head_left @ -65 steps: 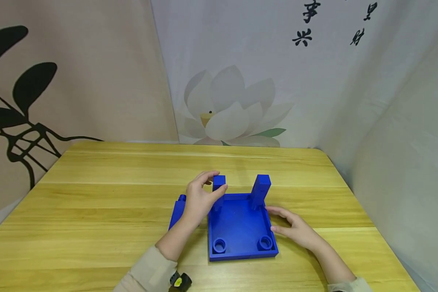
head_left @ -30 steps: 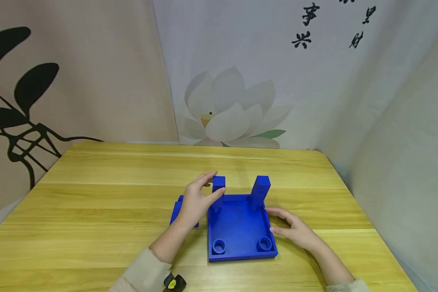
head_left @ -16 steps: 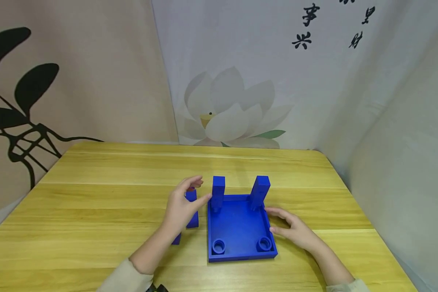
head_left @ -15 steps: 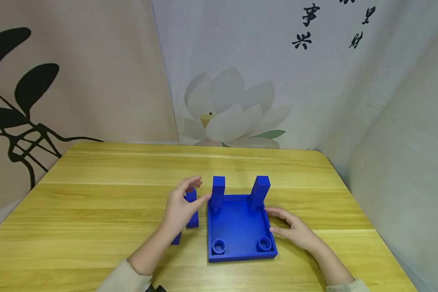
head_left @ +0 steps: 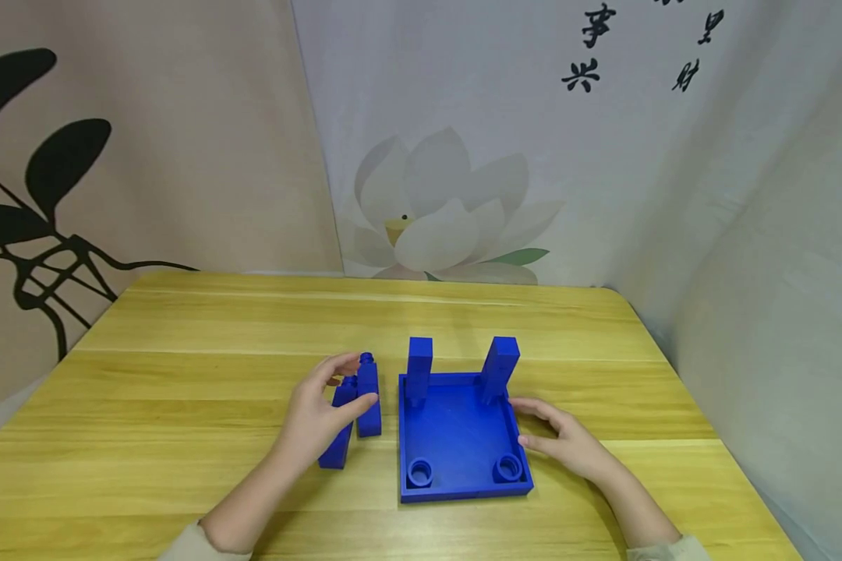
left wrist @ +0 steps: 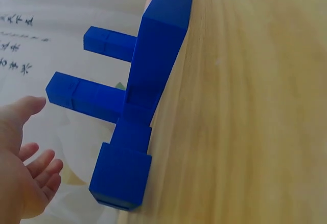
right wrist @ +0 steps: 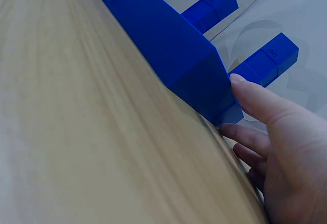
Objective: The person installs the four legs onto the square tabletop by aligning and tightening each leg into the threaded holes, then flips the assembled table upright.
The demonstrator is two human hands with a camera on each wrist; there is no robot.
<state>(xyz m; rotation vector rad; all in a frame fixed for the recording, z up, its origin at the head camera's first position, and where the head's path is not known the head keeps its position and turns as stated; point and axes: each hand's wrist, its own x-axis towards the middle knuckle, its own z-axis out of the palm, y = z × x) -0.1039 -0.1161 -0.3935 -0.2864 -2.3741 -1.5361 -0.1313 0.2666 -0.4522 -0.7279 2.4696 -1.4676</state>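
Note:
A blue square toy tabletop (head_left: 456,436) lies upside down with its rim up. Two blue legs stand in its far corners, the left leg (head_left: 419,370) and the right leg (head_left: 500,370). Round threaded sockets sit in both near corners, one of them the left socket (head_left: 420,472). Two loose legs with threaded ends lie to its left, the nearer loose leg (head_left: 338,450) partly behind my left hand (head_left: 316,409). That hand hovers over them, thumb and fingers spread, close to the farther loose leg (head_left: 368,397). My right hand (head_left: 568,440) rests its thumb and fingertips along the tabletop's right side.
Everything sits on a yellow wood-grain table (head_left: 182,405). Behind it hangs a pale curtain (head_left: 456,93) printed with a lotus and black characters, and another pale cloth (head_left: 779,273) closes off the right side.
My left hand has let go of the far-left standing leg and moved left and nearer, over the loose legs, which now show more fully. The right hand has stayed in place.

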